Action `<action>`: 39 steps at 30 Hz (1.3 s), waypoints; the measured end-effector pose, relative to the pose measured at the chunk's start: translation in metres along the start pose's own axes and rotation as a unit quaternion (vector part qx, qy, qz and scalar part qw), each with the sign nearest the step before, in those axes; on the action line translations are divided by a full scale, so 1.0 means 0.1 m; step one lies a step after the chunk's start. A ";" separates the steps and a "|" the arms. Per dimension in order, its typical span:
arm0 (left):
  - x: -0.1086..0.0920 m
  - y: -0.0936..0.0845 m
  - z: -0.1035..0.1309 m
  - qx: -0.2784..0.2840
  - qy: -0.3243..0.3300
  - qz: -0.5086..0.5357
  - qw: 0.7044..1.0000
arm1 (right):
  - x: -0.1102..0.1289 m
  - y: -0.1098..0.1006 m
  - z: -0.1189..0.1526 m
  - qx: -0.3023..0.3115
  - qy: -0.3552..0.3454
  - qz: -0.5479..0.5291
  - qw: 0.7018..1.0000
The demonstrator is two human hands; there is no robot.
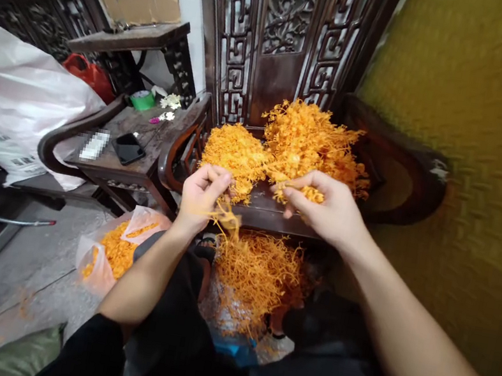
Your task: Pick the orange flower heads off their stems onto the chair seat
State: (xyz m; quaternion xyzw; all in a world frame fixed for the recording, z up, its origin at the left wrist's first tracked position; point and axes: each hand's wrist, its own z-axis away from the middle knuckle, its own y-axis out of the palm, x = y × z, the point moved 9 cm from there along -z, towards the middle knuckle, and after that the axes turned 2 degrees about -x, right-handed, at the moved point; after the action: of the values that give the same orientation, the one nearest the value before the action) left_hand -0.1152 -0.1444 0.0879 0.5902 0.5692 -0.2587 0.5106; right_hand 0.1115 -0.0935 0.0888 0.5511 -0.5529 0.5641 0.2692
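My left hand (pixel 199 197) is closed, with thumb and fingers pinched round thin orange stems (pixel 228 219) that hang below it. My right hand (pixel 337 211) is closed too, gripping small orange flower heads (pixel 312 194) between thumb and curled fingers. Both hands are above the front of a dark wooden chair seat (pixel 272 206). On the seat, a loose heap of orange flower heads (pixel 235 151) lies at the left and a larger pile of orange flower sprigs (pixel 310 140) at the right. Below the seat edge is a tangled heap of bare orange stems (pixel 260 274).
A pink plastic bag (pixel 90 257) of orange pieces stands on the floor at left. The side table holds a phone (pixel 128 148), green tape (pixel 142 100) and white flowers (pixel 170 102). The chair's carved back (pixel 279 70) and curved armrest (pixel 421 173) bound the seat.
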 end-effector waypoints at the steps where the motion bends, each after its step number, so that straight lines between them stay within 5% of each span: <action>1: 0.03 0.07 0.03 0.011 -0.004 -0.006 1.000 | 0.00 0.11 0.04 0.027 0.024 -0.040 0.999; 5: 0.14 0.24 0.12 0.025 -0.052 0.009 0.998 | -0.02 0.44 0.10 0.089 0.070 -0.151 0.982; 12: 0.32 0.29 0.14 0.006 -0.170 0.084 0.982 | -0.10 0.50 0.08 0.089 0.083 -0.207 0.971; 18: 0.32 0.28 0.10 -0.009 -0.187 0.119 0.975 | -0.19 0.55 0.04 0.048 0.135 -0.339 0.930; 25: 0.20 -0.23 -0.07 -0.053 -0.200 0.036 0.978 | -0.62 0.60 -0.35 -0.013 0.193 -0.362 0.912; 30: 0.00 -0.72 -0.08 -0.114 -0.165 0.018 0.980 | -0.90 0.72 -0.91 -0.071 0.124 -0.086 0.986; 34: -0.09 -0.98 -0.04 -0.154 -0.094 -0.047 0.982 | -0.85 1.29 -1.26 -0.046 0.012 0.115 0.992; 37: -0.16 -1.07 -0.01 -0.142 -0.032 -0.138 0.980 | -0.69 2.16 -1.35 0.096 -0.174 0.338 0.920; 39: -0.20 -1.14 0.01 -0.139 0.003 -0.213 0.967 | -0.74 2.64 -1.39 0.160 -0.231 0.390 0.877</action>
State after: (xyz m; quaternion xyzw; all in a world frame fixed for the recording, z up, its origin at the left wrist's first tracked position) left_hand -0.2257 -0.1726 0.0704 0.3797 0.7137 -0.2781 0.5188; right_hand -0.1558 -0.0075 -0.0355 0.4409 -0.6720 0.5605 -0.1998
